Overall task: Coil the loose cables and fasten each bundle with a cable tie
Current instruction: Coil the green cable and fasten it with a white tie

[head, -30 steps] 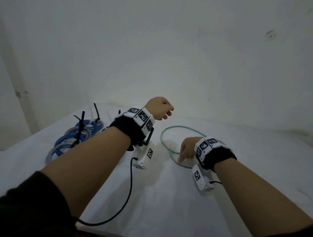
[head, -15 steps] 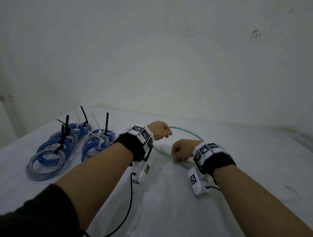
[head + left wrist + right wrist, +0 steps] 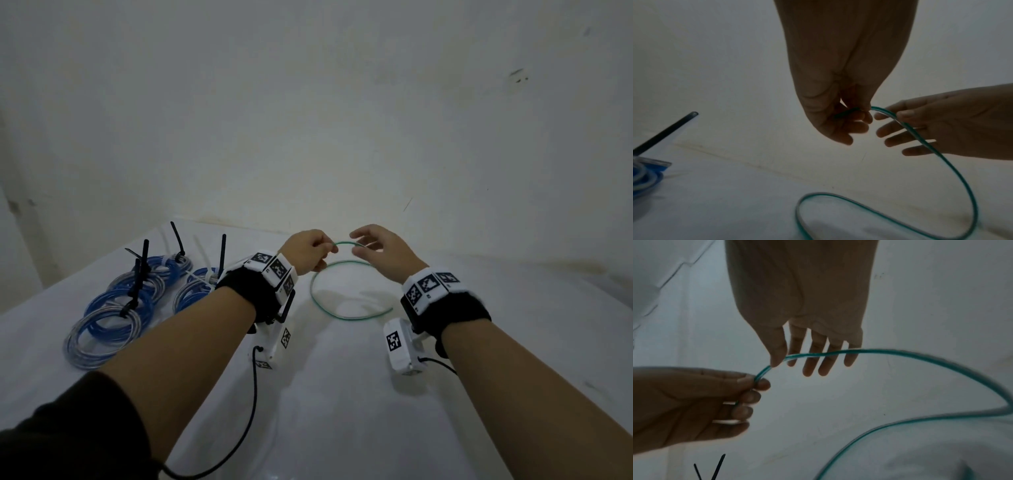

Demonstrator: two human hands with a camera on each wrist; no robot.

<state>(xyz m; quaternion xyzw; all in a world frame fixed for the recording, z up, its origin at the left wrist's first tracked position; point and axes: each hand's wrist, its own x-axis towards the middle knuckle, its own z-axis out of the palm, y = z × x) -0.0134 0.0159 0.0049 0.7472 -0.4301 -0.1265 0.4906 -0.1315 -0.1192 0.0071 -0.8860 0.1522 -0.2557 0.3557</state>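
Note:
A thin green cable (image 3: 317,301) loops on the white table (image 3: 342,394), and one end rises to my hands. My left hand (image 3: 308,255) pinches that end between thumb and curled fingers; the left wrist view shows the cable (image 3: 953,168) leaving the pinch. My right hand (image 3: 380,251) hovers just to the right with straight, spread fingers. In the right wrist view the cable (image 3: 890,352) crosses in front of those fingers (image 3: 812,356) and the thumb tip touches it, without a grip.
Several blue and grey cable coils (image 3: 113,308) lie at the table's left, each fastened with a black or white tie (image 3: 138,274) sticking up. A pale wall (image 3: 342,120) stands close behind the table. Black wrist-camera leads (image 3: 253,404) hang under my forearms.
Both hands rose off the table. The left hand lifted the green cable's end, and the right hand opened its fingers beside it. The head view shifted, showing more tied coils.

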